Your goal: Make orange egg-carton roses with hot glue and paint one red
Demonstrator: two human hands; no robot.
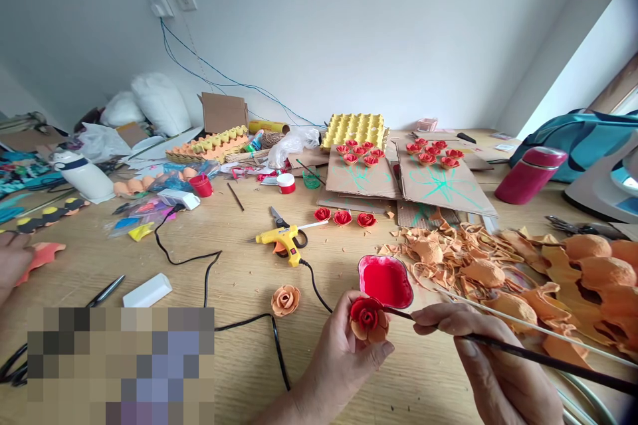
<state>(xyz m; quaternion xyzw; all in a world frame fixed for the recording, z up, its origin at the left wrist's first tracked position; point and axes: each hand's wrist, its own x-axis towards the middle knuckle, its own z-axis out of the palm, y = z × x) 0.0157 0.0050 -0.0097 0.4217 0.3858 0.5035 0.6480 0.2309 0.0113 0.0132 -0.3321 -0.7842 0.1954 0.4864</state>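
My left hand (335, 353) is closed around a paper rose (369, 321), holding it up over the table. The rose's centre and upper petals are red; the lower petals are bare orange. In my right hand (491, 353) is a dark-handled paintbrush (531, 354), its tip touching the rose's right upper edge. Just behind the rose sits a scalloped dish (362, 270) of red paint (383, 284). An unpainted orange rose (286, 300) lies left of my left hand. Farther back, several red roses (342, 217) stand in a row.
A yellow glue gun (282, 238) lies by scissors (279, 218), its black cord crossing the table. Orange scraps (448, 246) and egg-carton pieces (601, 279) crowd the right. Cardboard sheets (438, 184) carry more red roses. Another person's hand (10, 262) is at far left.
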